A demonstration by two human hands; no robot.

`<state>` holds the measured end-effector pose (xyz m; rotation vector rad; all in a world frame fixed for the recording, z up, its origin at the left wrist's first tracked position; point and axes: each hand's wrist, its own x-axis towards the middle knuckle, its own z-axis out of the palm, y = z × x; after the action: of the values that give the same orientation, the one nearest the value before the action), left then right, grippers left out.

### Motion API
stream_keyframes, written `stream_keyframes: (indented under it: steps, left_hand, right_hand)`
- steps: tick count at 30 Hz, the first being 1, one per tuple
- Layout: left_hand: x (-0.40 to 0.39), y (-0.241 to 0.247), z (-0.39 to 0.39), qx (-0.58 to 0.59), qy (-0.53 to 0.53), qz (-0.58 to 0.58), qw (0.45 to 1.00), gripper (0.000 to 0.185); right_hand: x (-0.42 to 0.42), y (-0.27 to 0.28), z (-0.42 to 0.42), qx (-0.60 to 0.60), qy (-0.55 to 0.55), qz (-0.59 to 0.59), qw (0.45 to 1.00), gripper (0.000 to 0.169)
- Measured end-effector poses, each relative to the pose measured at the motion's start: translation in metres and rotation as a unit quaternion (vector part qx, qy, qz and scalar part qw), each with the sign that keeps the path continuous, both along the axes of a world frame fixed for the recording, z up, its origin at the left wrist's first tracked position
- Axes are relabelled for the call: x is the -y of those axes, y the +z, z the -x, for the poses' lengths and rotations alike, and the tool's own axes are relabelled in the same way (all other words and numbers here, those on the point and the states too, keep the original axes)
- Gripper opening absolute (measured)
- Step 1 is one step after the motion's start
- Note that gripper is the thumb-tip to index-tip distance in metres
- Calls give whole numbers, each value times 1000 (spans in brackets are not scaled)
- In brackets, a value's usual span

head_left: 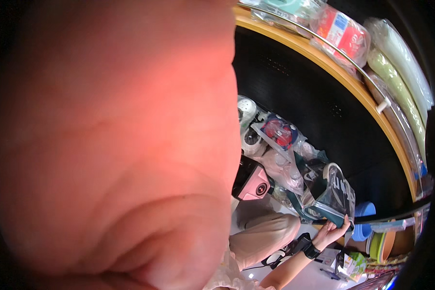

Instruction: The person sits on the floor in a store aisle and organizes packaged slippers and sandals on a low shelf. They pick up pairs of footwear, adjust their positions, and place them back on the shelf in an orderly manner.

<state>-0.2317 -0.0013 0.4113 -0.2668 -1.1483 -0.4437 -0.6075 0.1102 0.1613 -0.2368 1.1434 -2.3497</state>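
A palm, blurred and very close to the lens, fills the left half of the view; I take it for my left hand (pixel 141 145). Its fingers are out of sight, so whether it holds anything does not show. At lower right my right hand (pixel 330 233), with a black band at the wrist, grips the edge of a clear plastic zip bag (pixel 333 192) with dark green trim and white lettering. Beside that bag lie more clear bags, one with a red and navy item (pixel 281 132) inside. A pink and black box-shaped device (pixel 253 186) with a round lens stands nearer the palm.
A wooden shelf edge (pixel 322 59) with a metal rail curves above a black panel (pixel 293 72). Wrapped packs, one red (pixel 342 36), rest on the shelf. My bent knee (pixel 286 224) is below the bags. Stacked blue tubs (pixel 364 221) stand at right.
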Motion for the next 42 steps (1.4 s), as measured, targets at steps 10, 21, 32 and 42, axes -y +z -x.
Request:
stream_keyframes:
  steps: [10, 21, 32, 42]
  left_hand:
    - [-37, -7, -22, 38, 66, 14, 997, 38]
    - [-64, -41, 48, 234, 138, -66, 960, 23]
    - [-87, -459, 115, 884, 1, -348, 312, 17]
    - [-33, -465, 46, 743, 30, -551, 377, 17]
  right_hand:
    - [45, -2, 7, -47, -59, 1, 997, 16]
    - [112, -89, 46, -387, -106, -222, 889, 52]
    - [139, -146, 83, 71, 132, -156, 976, 18]
    - [144, -112, 62, -71, 102, -201, 972, 19]
